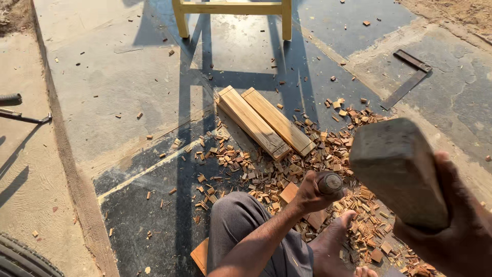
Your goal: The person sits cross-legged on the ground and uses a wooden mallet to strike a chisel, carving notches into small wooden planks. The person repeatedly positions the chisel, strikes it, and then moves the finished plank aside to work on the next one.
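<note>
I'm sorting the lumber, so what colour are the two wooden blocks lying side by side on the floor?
Light tan, with visible grain: the two wooden blocks, clearest in the head view.

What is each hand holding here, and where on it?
The left hand grips a chisel around its handle, just below the butt end. The right hand holds a wooden mallet block from underneath, at its lower end.
</note>
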